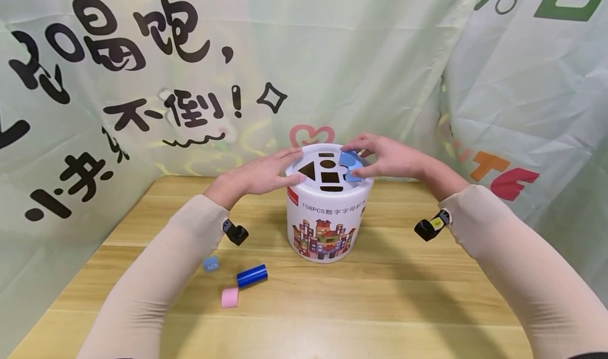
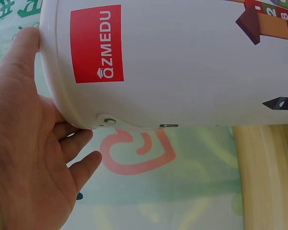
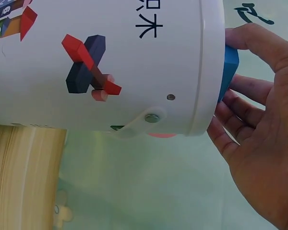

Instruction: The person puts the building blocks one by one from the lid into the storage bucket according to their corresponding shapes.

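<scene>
A white shape-sorter bucket (image 1: pixel 328 221) stands on the wooden table (image 1: pixel 380 306); its lid has several shaped holes. My right hand (image 1: pixel 380 158) pinches a light blue block (image 1: pixel 350 164) on the lid's right side. The same blue block (image 3: pixel 227 72) sits against the lid in the right wrist view, between the thumb and fingers (image 3: pixel 240 110). With straight fingers, my left hand (image 1: pixel 266 173) rests flat on the lid's left rim. The left wrist view shows that hand (image 2: pixel 29 158) against the bucket (image 2: pixel 173 62).
Three loose blocks lie on the table left of the bucket: a small light blue one (image 1: pixel 211 264), a dark blue cylinder (image 1: pixel 252 275) and a pink piece (image 1: pixel 230 298). Green printed cloth (image 1: pixel 304 58) hangs behind and on both sides.
</scene>
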A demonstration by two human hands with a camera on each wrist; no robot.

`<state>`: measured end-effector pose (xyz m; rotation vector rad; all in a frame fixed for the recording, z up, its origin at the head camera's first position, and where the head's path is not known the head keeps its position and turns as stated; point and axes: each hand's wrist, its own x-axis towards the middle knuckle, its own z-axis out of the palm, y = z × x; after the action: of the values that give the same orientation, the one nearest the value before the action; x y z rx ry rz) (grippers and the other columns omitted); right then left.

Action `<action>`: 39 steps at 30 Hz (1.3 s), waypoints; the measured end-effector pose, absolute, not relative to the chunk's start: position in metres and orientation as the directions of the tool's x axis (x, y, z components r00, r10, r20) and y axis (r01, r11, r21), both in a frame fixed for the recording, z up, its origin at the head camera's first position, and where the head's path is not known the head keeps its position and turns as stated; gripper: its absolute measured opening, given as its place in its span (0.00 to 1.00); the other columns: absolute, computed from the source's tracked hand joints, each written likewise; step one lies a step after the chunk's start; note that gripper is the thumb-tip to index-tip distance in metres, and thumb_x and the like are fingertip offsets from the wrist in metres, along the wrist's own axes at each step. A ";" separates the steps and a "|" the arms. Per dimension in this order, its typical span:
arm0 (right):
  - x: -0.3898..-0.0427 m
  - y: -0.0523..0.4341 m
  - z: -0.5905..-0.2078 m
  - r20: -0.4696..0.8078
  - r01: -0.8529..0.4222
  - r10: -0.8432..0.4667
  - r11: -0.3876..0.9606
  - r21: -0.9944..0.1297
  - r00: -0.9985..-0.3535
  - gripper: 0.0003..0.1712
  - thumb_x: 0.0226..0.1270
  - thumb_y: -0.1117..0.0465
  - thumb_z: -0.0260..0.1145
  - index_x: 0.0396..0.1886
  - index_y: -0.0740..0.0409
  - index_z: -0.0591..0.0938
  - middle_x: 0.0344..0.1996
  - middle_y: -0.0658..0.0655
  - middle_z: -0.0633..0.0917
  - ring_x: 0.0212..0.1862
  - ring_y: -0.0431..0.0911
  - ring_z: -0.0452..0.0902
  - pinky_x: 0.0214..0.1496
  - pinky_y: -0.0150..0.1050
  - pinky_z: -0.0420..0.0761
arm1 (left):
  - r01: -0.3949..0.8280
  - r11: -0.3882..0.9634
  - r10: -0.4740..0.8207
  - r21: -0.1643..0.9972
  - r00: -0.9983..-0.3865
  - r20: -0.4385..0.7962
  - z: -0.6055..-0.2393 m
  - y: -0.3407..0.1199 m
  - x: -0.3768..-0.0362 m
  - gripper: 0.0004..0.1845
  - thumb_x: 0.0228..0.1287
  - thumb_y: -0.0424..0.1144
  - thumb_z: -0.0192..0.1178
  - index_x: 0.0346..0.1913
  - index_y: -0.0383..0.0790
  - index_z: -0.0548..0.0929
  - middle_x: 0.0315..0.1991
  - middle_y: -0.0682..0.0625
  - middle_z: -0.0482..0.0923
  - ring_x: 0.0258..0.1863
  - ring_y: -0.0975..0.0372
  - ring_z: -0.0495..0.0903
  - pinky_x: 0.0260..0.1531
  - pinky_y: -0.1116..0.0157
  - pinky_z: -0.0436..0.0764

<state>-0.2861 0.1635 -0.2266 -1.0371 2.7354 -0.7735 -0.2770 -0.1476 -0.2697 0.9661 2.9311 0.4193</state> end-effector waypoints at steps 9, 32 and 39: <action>-0.291 0.165 -0.228 0.036 -0.566 -0.637 0.657 -0.498 -0.770 0.36 0.58 0.50 0.74 0.66 0.56 0.76 0.61 0.56 0.73 0.59 0.56 0.71 0.57 0.55 0.74 | 0.586 0.765 0.596 0.265 -0.802 0.053 -0.269 -0.146 -0.276 0.47 0.66 0.73 0.41 0.79 0.47 0.48 0.79 0.54 0.41 0.75 0.55 0.48 0.70 0.49 0.55; -0.290 0.162 -0.232 -0.002 -0.613 -0.665 0.689 -0.387 -0.747 0.38 0.58 0.46 0.73 0.66 0.55 0.76 0.65 0.58 0.71 0.63 0.55 0.66 0.63 0.58 0.68 | 0.576 0.773 0.586 0.264 -0.809 0.051 -0.270 -0.145 -0.274 0.47 0.66 0.72 0.41 0.79 0.48 0.48 0.79 0.54 0.42 0.75 0.55 0.48 0.70 0.50 0.56; -0.287 0.163 -0.231 0.055 -0.622 -0.661 0.670 -0.405 -0.748 0.36 0.59 0.46 0.72 0.65 0.55 0.77 0.62 0.56 0.73 0.61 0.54 0.68 0.62 0.57 0.69 | 0.575 0.774 0.585 0.266 -0.810 0.051 -0.269 -0.146 -0.275 0.47 0.66 0.73 0.41 0.79 0.48 0.48 0.79 0.54 0.41 0.75 0.55 0.49 0.69 0.50 0.56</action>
<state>-0.2870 0.1635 -0.2312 -1.0719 2.7824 -0.6197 -0.2749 -0.1461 -0.2695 0.9569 2.9260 0.4213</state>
